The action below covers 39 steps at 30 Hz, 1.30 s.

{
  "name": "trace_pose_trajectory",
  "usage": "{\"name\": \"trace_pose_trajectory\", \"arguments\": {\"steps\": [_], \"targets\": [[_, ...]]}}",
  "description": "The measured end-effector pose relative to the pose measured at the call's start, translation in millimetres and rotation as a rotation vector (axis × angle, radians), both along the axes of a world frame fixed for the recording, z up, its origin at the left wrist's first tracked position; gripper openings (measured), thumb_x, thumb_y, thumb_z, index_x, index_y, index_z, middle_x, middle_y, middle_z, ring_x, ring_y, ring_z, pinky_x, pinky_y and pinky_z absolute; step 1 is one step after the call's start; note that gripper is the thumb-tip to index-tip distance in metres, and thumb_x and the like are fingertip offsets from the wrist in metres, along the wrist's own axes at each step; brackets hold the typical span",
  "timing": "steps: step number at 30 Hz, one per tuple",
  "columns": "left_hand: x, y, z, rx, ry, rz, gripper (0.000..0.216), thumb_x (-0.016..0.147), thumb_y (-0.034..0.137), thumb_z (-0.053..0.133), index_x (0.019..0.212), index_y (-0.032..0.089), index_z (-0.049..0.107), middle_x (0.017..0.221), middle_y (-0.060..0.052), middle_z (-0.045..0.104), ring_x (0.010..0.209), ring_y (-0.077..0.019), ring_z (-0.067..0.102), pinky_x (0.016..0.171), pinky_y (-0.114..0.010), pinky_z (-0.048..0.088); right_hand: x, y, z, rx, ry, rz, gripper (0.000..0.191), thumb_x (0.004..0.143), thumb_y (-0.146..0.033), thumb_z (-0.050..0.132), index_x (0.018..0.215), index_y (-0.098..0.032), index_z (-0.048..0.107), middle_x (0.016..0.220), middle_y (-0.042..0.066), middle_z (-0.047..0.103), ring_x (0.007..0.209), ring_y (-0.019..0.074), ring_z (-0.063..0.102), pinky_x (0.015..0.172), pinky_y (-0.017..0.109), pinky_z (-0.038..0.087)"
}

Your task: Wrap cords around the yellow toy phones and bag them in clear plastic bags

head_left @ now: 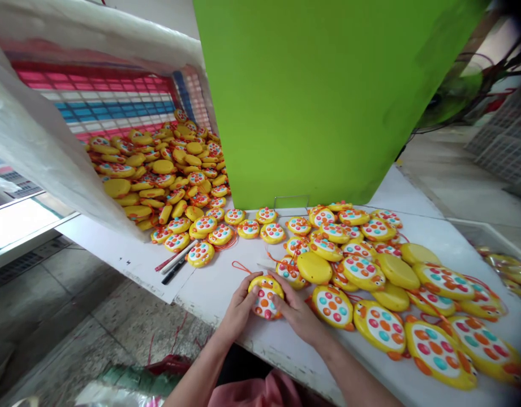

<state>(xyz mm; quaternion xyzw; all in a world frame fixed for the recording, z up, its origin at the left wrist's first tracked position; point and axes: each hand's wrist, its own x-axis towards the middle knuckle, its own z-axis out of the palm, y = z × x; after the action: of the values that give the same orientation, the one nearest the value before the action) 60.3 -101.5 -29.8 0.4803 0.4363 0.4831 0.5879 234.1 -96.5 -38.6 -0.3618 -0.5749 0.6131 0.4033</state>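
A yellow duck-shaped toy (266,295) with a white face and coloured buttons is held between both hands at the table's front edge. My left hand (242,302) grips its left side, thumb on the front. On its right side, my right hand (295,308) is closed with the thumb near the lower buttons. An orange cord loop (241,266) lies just above the toy. Right of my hands spreads a loose pile of similar toys (364,272), some face up and some showing plain yellow backs.
A big heap of the same toys (162,167) spills from a lined, striped crate at the left. Pens (175,263) lie near the front left edge. A tall green panel (311,102) stands behind the table (226,282). A fan (455,96) is at right.
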Motion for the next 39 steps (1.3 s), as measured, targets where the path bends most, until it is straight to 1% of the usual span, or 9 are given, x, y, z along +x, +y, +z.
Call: {"name": "trace_pose_trajectory", "arguments": {"steps": [5,10,14,16,23,29,32,36,39], "targets": [[3,4,-5.4,0.002,0.004,0.107,0.038,0.084,0.045,0.062,0.11,0.017,0.058,0.102,-0.005,0.065,0.089,-0.0189,0.059,0.081,-0.029,0.047,-7,2,-7.4,0.024,0.029,-0.096,0.055,0.091,-0.04,0.057,0.142,-0.031,0.04,0.146,0.004,0.045,0.134,0.023,0.041,0.111,0.04,0.036],[2,0,-9.1,0.054,0.011,0.088,0.042,0.089,0.046,0.056,0.12,0.018,0.055,0.114,-0.007,0.062,0.104,-0.0212,0.057,0.092,-0.032,0.045,-5,4,-4.4,-0.02,0.057,-0.058,0.056,0.09,-0.041,0.058,0.142,-0.03,0.041,0.147,0.003,0.045,0.135,0.0232,0.04,0.112,0.039,0.034],[4,-6,-6.8,0.057,-0.05,-0.032,0.09,0.067,0.042,0.081,0.14,0.022,0.033,0.125,-0.01,0.057,0.108,-0.025,0.057,0.093,-0.035,0.048,-1,2,2.4,-0.082,0.046,-0.071,0.055,0.091,-0.047,0.054,0.142,-0.031,0.041,0.149,0.003,0.041,0.137,0.0231,0.037,0.112,0.04,0.034],[6,-7,-5.4,0.047,-0.008,-0.038,0.101,0.061,0.034,0.086,0.143,0.023,0.028,0.128,-0.01,0.055,0.108,-0.0253,0.058,0.092,-0.034,0.049,1,1,5.3,-0.089,0.01,-0.08,0.052,0.092,-0.05,0.05,0.14,-0.032,0.043,0.151,0.002,0.038,0.14,0.0221,0.032,0.114,0.039,0.03],[7,-7,-6.3,0.059,0.015,-0.027,0.096,0.069,0.035,0.08,0.146,0.023,0.025,0.13,-0.01,0.054,0.11,-0.0254,0.058,0.094,-0.035,0.048,1,-1,14.4,-0.128,0.016,-0.097,0.056,0.09,-0.059,0.046,0.139,-0.031,0.045,0.152,0.003,0.037,0.14,0.0232,0.031,0.114,0.041,0.028],[3,-4,-7.1,0.084,0.108,0.023,0.063,0.09,0.044,0.055,0.145,0.024,0.032,0.136,-0.008,0.051,0.12,-0.0248,0.051,0.103,-0.036,0.042,2,-3,16.9,-0.172,0.072,-0.057,0.058,0.088,-0.057,0.053,0.138,-0.03,0.045,0.15,0.004,0.039,0.139,0.0233,0.033,0.113,0.039,0.031],[2,-4,-5.6,0.081,0.11,0.01,0.064,0.089,0.044,0.056,0.145,0.023,0.034,0.135,-0.008,0.053,0.12,-0.0251,0.051,0.103,-0.036,0.042,0,-3,14.0,-0.181,0.088,-0.024,0.059,0.086,-0.051,0.059,0.138,-0.028,0.043,0.146,0.006,0.042,0.134,0.0248,0.04,0.108,0.04,0.038],[2,-7,-2.9,0.072,0.141,-0.016,0.068,0.087,0.047,0.057,0.145,0.021,0.033,0.136,-0.009,0.052,0.119,-0.0256,0.053,0.102,-0.036,0.043,-3,-2,10.1,-0.142,0.068,-0.102,0.053,0.084,-0.045,0.062,0.131,-0.024,0.048,0.132,0.008,0.054,0.122,0.0259,0.052,0.103,0.04,0.043],[3,-7,-2.4,0.049,0.126,-0.011,0.084,0.077,0.053,0.068,0.146,0.02,0.032,0.135,-0.012,0.053,0.119,-0.0291,0.054,0.1,-0.037,0.046,-6,-2,8.6,-0.121,0.082,-0.122,0.047,0.084,-0.04,0.061,0.127,-0.023,0.051,0.118,0.006,0.061,0.109,0.0241,0.059,0.094,0.038,0.048]]}}
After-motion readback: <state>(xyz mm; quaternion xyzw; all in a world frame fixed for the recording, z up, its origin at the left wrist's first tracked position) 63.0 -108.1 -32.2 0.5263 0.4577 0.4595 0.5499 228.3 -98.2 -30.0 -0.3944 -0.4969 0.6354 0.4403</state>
